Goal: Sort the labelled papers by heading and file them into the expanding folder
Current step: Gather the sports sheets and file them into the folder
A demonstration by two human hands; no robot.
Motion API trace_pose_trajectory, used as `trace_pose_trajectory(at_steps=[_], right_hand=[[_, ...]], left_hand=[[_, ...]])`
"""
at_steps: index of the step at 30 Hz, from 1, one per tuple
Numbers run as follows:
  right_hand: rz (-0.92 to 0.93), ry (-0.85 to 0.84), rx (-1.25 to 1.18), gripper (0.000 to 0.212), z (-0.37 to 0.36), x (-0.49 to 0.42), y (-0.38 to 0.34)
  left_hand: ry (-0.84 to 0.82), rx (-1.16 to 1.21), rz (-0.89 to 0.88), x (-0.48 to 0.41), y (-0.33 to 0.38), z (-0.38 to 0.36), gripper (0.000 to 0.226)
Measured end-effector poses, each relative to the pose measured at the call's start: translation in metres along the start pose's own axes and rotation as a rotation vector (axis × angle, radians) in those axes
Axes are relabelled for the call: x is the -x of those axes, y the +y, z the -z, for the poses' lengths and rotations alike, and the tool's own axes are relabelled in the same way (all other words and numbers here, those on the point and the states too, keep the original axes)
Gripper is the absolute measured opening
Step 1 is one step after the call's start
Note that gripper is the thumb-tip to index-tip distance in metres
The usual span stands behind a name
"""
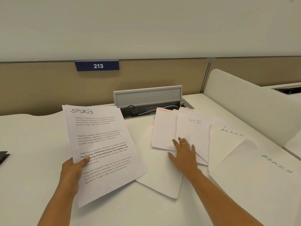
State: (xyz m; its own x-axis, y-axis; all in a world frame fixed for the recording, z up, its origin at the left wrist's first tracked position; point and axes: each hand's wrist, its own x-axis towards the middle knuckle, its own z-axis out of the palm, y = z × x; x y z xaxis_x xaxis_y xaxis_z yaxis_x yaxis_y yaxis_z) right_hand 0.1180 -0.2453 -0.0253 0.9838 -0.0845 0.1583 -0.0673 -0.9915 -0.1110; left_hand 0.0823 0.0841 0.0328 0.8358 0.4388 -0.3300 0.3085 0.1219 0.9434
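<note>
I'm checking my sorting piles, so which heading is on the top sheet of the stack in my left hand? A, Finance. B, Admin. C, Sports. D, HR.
C: the top sheet of the stack gripped by the left hand is headed SPORTS in handwriting.

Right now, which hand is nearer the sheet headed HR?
Right. The right hand rests flat on the HR sheet, at its lower left; the left hand is far to its left, gripping the SPORTS stack.

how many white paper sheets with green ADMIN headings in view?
2: far ADMIN sheet right of the green-lettered HR sheet; near ADMIN sheet at right edge. More may hide underneath.
</note>
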Motion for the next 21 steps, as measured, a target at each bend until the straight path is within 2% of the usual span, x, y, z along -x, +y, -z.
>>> trace_pose_trajectory(at_steps=[3, 6, 9, 15, 18, 20, 21], right_hand=[[0.209, -0.026, -0.035, 0.055, 0.004, 0.0, -0.027], [0.187, -0.19, -0.041, 0.063, 0.0, -0.009, -0.043], [0.155, -0.3, -0.107, 0.058, -0.002, -0.013, -0.052], [0.361, -0.377, -0.287, 0.05, -0.011, 0.001, -0.072], [0.444, -0.461, -0.471, 0.046, -0.013, 0.007, -0.081], [0.399, -0.467, -0.661, 0.043, -0.009, 0.008, -0.082], [0.337, -0.406, -0.737, 0.041, -0.007, 0.006, -0.079]], left_hand=[[0.001, -0.005, 0.009, 0.003, 0.0, 0.0, 0.031], [-0.009, -0.001, 0.009, 0.005, 0.002, 0.0, 0.03], [-0.007, 0.009, 0.008, 0.006, 0.003, 0.004, 0.031], [0.018, 0.043, -0.005, 0.005, 0.017, 0.014, 0.035], [0.031, 0.063, 0.001, 0.006, 0.021, 0.021, 0.036], [0.045, 0.071, 0.013, 0.006, 0.022, 0.025, 0.037], [0.048, 0.071, 0.02, 0.006, 0.022, 0.026, 0.037]])
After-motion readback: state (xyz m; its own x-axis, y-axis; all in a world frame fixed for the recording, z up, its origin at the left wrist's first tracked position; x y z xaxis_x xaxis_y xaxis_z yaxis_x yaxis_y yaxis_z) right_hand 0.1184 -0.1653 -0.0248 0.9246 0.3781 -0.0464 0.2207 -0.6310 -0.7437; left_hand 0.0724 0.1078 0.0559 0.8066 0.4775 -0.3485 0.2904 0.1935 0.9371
